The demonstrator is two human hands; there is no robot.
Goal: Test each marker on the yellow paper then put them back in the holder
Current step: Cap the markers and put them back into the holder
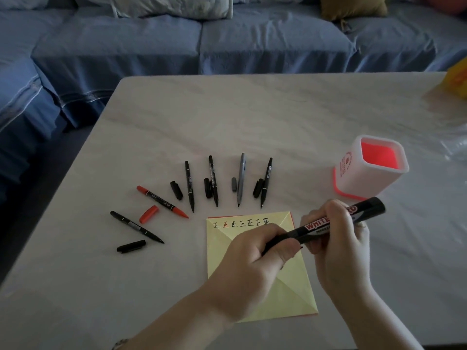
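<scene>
At six o'clock I am curling my left grip [252,258] round the tip end of the marker [317,226], my right grip [337,248] bracing its barrel, probably for the cap.

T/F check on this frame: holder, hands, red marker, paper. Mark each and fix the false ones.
1. No marker stands in the holder. True.
2. The left hand and the right hand both grip the whiteboard marker. True.
3. The red marker is capped. False: its red cap lies beside it on the table.
4. The yellow paper is blank. False: a row of marks runs along its far edge.
</scene>
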